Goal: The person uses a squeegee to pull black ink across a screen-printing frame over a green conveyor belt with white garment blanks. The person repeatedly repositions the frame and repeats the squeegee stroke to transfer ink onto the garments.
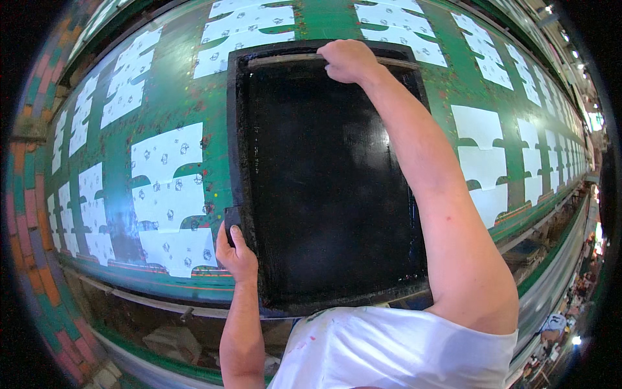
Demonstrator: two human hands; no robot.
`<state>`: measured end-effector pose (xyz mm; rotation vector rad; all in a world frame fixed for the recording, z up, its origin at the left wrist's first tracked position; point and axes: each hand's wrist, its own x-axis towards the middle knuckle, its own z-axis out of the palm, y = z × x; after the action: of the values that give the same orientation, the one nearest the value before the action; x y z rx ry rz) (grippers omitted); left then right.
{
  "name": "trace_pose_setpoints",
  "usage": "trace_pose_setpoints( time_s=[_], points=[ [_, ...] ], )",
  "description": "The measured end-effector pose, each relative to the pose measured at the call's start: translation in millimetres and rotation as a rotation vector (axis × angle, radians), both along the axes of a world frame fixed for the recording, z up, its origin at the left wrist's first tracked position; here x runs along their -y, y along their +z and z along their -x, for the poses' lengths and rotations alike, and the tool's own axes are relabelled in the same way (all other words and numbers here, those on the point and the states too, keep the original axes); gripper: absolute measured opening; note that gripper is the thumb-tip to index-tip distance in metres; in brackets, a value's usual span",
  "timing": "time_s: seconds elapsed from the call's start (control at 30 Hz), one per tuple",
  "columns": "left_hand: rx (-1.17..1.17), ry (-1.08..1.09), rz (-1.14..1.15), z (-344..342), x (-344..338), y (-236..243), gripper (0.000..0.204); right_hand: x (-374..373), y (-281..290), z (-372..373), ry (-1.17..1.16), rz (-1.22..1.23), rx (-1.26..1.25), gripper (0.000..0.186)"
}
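A large black screen-printing frame (337,188) lies on the green table in front of me, its mesh dark with ink and glossy in one spot. Along its far inner side runs a long squeegee (285,60) with a wooden-looking edge. My right hand (348,60) reaches across the frame and is closed around the squeegee near its middle. At the frame's left rim, my left hand (238,255) grips a dark block-like part (232,219), with the thumb on top. White cut fabric pieces (170,194) with small dark printed figures lie just left of the frame.
Blank white fabric pieces (481,162) lie right of the frame in rows along the long green table (175,104). More printed pieces (402,29) are beyond the frame. A metal rail (149,303) follows the table's near edge. Coloured bricks (32,227) pave the floor at left.
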<state>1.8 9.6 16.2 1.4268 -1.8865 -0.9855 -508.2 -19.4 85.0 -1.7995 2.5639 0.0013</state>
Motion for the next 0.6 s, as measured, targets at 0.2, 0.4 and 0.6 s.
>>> trace_pose_setpoints(
  time_s=[0.2, 0.4, 0.6],
  points=[
    [-0.043, -0.001, 0.008, -0.8, 3.1, -6.7, 0.042, -45.3, 14.3, -55.4, 0.103, -0.061, 0.033, 0.023],
    [-0.032, -0.007, 0.122, -0.3, 9.2, -19.3, 0.047, -127.2, 22.8, -149.4, 0.092, -0.149, 0.058, 0.021],
    [0.052, -0.043, 0.233, 0.3, 12.1, -17.8, 0.049, -221.7, 24.1, -262.7, 0.073, -0.05, 0.116, 0.018]
  ],
)
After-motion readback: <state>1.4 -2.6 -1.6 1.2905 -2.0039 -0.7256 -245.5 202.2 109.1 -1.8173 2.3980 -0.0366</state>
